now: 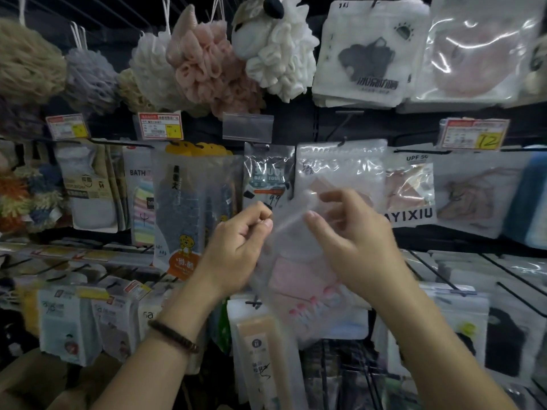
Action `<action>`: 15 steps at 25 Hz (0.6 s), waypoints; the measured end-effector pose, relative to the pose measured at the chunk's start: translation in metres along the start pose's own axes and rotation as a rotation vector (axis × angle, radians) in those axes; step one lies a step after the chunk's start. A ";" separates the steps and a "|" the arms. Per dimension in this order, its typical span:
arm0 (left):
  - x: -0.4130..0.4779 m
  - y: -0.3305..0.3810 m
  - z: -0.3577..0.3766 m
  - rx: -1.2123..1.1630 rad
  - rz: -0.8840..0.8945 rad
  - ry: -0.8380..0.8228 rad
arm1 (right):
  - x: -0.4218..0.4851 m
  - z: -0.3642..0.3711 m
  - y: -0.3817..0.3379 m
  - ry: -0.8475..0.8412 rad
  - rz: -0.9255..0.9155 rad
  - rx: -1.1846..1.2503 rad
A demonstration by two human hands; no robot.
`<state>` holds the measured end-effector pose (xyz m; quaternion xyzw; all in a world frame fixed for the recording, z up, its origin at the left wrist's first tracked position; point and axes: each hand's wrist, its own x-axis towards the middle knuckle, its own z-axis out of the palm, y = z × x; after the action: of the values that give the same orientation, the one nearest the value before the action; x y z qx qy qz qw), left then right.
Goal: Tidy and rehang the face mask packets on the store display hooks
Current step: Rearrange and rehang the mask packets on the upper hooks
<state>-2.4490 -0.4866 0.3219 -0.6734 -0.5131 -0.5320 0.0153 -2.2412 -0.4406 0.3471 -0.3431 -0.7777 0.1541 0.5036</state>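
Motion-blurred pink mask packet (299, 279) between hands.

There's your left hand (236, 250), and just behind it on the wrist sits a bracelet (174, 335): one strand of small, dark brown beads, matte and snug against the wrist. Behind the bracelet, your left forearm (142, 371) is bare down to the bottom edge of the view. Your right hand (355, 241) is bare too, as is the right forearm (438, 350) behind it. The fingernails that show are short and plain.
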 end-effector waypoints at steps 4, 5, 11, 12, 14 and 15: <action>0.036 0.021 0.003 0.054 0.110 -0.058 | 0.034 0.001 0.002 0.056 -0.023 0.005; 0.046 0.026 0.003 0.087 0.138 -0.064 | 0.039 -0.001 0.006 0.088 -0.007 0.058; 0.094 0.049 0.009 0.211 0.129 -0.159 | 0.060 -0.027 0.018 0.141 0.110 0.325; 0.100 0.051 0.012 0.199 0.108 -0.127 | 0.065 -0.032 0.019 0.151 0.139 0.333; 0.110 0.051 0.020 0.103 0.039 -0.002 | 0.073 -0.041 0.018 0.180 0.179 0.361; 0.114 0.051 0.025 0.038 0.000 0.063 | 0.077 -0.044 0.017 0.196 0.194 0.381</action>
<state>-2.4059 -0.4193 0.4216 -0.6561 -0.5223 -0.5429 0.0444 -2.2154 -0.3798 0.4087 -0.3283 -0.6454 0.3117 0.6152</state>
